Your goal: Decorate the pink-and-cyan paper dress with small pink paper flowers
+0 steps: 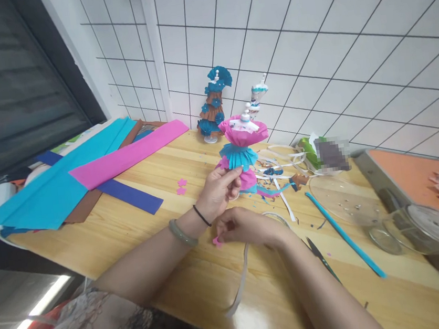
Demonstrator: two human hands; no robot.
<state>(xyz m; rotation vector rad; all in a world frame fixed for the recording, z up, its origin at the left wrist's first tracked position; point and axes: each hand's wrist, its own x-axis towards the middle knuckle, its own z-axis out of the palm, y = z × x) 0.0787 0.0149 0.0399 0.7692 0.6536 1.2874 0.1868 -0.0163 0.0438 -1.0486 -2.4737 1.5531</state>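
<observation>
My left hand [222, 188] is closed around the lower part of a paper doll [238, 154] with ruffled pink and blue crepe-paper tiers and a white top. A pink cut-out flower shows on its side. Below it, my right hand [246, 227] is closed, thumb and fingertips pinching a small pink paper flower [216, 242] close to the tabletop. Two more pink paper flowers [182, 186] lie on the wood to the left. A strip of white tape [241, 283] trails under my right hand toward the table's front edge.
Crepe-paper sheets [97, 170] in blue, pink and brown lie at left. A finished brown-and-blue doll [211, 107] stands by the tiled wall. Paper scraps, scissors [320, 256], a blue strip [344, 235] and clear plastic containers [428, 225] are at right.
</observation>
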